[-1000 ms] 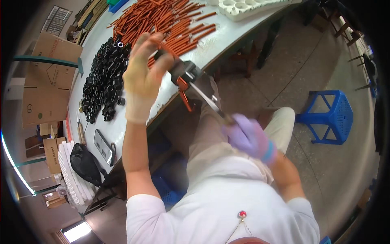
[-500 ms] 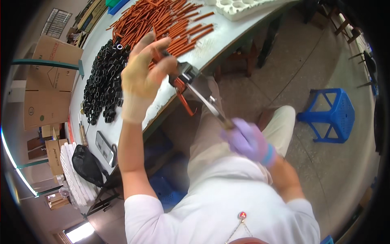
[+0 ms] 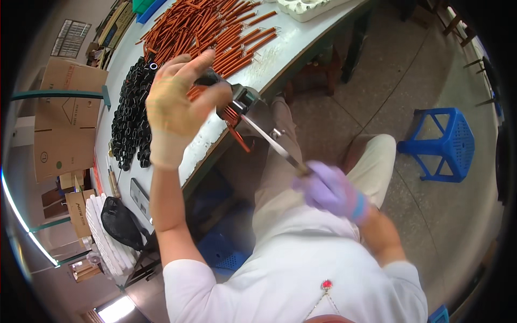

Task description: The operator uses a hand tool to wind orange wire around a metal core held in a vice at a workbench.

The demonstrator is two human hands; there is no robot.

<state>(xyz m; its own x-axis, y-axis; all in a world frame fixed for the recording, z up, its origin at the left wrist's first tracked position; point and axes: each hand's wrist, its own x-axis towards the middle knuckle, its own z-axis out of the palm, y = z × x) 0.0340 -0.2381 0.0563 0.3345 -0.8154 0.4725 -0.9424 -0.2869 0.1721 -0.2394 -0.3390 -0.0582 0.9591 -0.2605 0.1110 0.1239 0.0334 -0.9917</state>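
Note:
My left hand [image 3: 175, 107], in a pale yellowish glove, grips a small black part [image 3: 245, 99] past the table's near edge. Orange-brown rods [image 3: 238, 139] stick out beneath that part, one with a hooked wire end. My right hand [image 3: 329, 189], in a purple glove with a blue cuff, is closed round the handle end of a long metal-shafted tool [image 3: 273, 144]. The shaft slants up to the left, its far end meeting the black part. Motion blur and my fingers hide just how the tip touches it.
On the white table [image 3: 202, 148] lie a heap of orange-brown rods [image 3: 188, 29], a pile of black rings [image 3: 129, 121] and a phone [image 3: 141, 196]. A white moulded tray [image 3: 309, 9] is at the far end. Right of my knees stands a blue stool [image 3: 447, 142]. Cardboard boxes [image 3: 67, 116] are at left.
My left hand has shifted slightly left, still holding the black part. My right hand and the tool have barely moved. The whole view has turned a little.

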